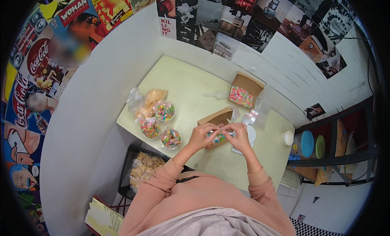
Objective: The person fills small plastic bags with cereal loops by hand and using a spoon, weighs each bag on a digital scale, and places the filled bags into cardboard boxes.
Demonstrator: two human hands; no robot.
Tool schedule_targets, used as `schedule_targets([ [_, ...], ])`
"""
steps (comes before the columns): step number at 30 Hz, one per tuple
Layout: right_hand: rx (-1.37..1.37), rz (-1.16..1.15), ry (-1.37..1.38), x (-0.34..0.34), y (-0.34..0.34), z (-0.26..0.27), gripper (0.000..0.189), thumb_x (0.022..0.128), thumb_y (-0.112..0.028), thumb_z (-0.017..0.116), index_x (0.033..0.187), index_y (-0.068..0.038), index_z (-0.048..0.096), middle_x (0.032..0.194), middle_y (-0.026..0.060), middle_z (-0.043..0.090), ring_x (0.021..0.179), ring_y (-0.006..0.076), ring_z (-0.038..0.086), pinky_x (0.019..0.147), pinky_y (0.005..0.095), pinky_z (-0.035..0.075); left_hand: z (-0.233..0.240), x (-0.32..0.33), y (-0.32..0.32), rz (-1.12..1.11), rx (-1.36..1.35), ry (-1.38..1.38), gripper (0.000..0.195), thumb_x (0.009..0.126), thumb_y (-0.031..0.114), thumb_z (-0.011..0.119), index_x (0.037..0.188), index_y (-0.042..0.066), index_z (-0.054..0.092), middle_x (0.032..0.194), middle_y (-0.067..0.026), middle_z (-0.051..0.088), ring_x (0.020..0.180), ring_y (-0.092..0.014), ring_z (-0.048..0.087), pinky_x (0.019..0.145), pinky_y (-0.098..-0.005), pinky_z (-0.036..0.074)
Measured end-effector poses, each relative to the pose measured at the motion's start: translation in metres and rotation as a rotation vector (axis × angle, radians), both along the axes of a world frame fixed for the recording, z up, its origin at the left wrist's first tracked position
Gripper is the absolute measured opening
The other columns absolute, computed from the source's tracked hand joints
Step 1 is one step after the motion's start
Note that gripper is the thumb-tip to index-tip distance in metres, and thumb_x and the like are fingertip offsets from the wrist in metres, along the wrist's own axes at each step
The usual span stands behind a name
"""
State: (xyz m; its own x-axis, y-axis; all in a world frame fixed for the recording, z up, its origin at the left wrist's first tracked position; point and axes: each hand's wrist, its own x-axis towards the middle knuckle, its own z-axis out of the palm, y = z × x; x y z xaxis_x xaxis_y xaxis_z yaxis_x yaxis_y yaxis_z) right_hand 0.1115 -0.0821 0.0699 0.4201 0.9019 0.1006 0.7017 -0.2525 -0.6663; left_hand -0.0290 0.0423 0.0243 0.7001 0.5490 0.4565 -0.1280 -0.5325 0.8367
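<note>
My left hand (pixel 203 134) and my right hand (pixel 238 136) meet at the fingertips above an open cardboard box (pixel 215 116). Between them they pinch a bit of clear plastic (pixel 221 129), seemingly the edge of a small bag; its full shape is hidden. Colourful small candies (pixel 217 139) show beneath my fingers, partly covered by them. To the right, a white kitchen scale (pixel 251 133) is partly behind my right hand. Farther back stands a second open cardboard box (pixel 243 94) holding mostly pink candies.
Several cups (pixel 164 111) of bagged candies stand at the table's left beside a bag of tan food (pixel 152 98). Clear plastic bags (pixel 261 111) and a white cup (pixel 287 138) are on the right. Below the left edge is a black basket (pixel 126 172) with bagged snacks.
</note>
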Motion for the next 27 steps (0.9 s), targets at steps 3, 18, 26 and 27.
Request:
schedule_targets([
  [3, 0.105, 0.038, -0.151, -0.008, 0.004, 0.000, 0.008, 0.078, -0.019, 0.069, 0.081, -0.011, 0.067, 0.080, -0.0007, 0.064, 0.082, 0.0179, 0.059, 0.094, 0.0406, 0.031, -0.006, -0.002, 0.000, 0.026, 0.050, 0.023, 0.009, 0.079, 0.011, 0.069, 0.086, 0.005, 0.069, 0.086, -0.0084, 0.069, 0.075, -0.025, 0.067, 0.065, -0.0319, 0.053],
  [18, 0.191, 0.069, -0.276, -0.036, 0.023, -0.028, 0.005, 0.078, -0.014, 0.069, 0.074, -0.012, 0.070, 0.076, 0.0009, 0.067, 0.079, 0.0193, 0.059, 0.095, 0.0401, 0.032, -0.025, -0.034, -0.012, 0.257, -0.173, 0.059, 0.010, 0.078, 0.005, 0.069, 0.087, 0.001, 0.066, 0.086, -0.0093, 0.067, 0.076, -0.023, 0.066, 0.069, -0.0308, 0.050],
  [26, 0.121, 0.301, -0.089, -0.070, 0.071, -0.049, 0.006, 0.076, -0.018, 0.071, 0.076, -0.012, 0.070, 0.074, 0.0026, 0.067, 0.070, 0.0234, 0.060, 0.075, 0.0367, 0.043, -0.044, -0.088, 0.011, 0.434, -0.156, 0.123, 0.005, 0.078, 0.007, 0.070, 0.080, 0.002, 0.068, 0.082, -0.0080, 0.068, 0.082, -0.024, 0.065, 0.073, -0.0317, 0.049],
  [27, 0.108, 0.341, -0.096, -0.075, 0.078, -0.052, 0.006, 0.076, -0.018, 0.071, 0.077, -0.012, 0.070, 0.074, 0.0029, 0.067, 0.069, 0.0239, 0.061, 0.073, 0.0366, 0.044, -0.048, -0.096, 0.013, 0.455, -0.158, 0.129, 0.005, 0.078, 0.007, 0.071, 0.079, 0.002, 0.069, 0.081, -0.0077, 0.068, 0.083, -0.024, 0.064, 0.075, -0.0319, 0.049],
])
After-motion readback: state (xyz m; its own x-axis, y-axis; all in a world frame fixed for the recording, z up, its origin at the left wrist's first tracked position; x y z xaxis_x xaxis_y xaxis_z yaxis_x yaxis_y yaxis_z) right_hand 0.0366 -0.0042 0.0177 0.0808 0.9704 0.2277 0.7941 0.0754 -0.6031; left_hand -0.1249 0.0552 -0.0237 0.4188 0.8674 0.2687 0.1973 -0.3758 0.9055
